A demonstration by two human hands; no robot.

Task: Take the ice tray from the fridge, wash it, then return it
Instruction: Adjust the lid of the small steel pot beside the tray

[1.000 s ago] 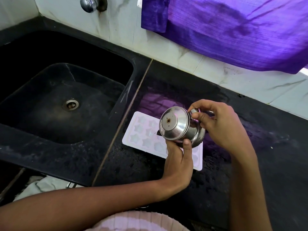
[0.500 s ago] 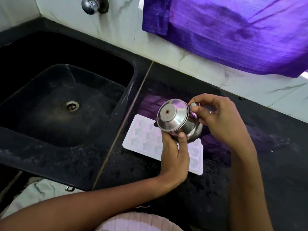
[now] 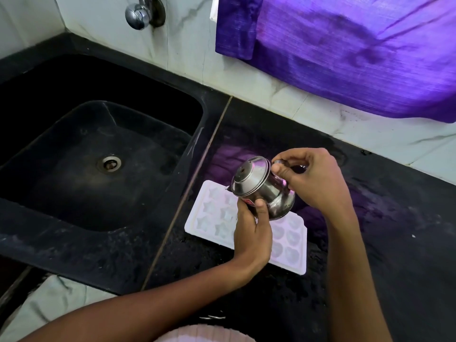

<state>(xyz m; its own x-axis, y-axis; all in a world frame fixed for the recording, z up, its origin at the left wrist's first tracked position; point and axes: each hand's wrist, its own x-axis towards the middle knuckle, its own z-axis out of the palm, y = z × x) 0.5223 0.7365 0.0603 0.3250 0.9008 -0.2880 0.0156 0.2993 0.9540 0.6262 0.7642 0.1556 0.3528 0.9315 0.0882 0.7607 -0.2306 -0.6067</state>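
Tilted further, steel pot (image 3: 262, 187) shows unreadable red label above ice tray (image 3: 212, 215).

Black sink (image 3: 74, 134), wall tap (image 3: 138, 13), purple cloth (image 3: 345, 45)

Two hands are showing: the left hand (image 3: 253, 233) and the right hand (image 3: 314, 180), both gripping one steel pot (image 3: 262, 187) with its lid on. One white ice tray (image 3: 212, 218) is lying on one black counter (image 3: 382, 243); its cells cannot all be counted, as the hands are covering some. One black sink (image 3: 74, 134) is holding one drain (image 3: 109, 164). One tap (image 3: 140, 12) is sticking out of the wall, and one purple cloth (image 3: 345, 45) is hanging.
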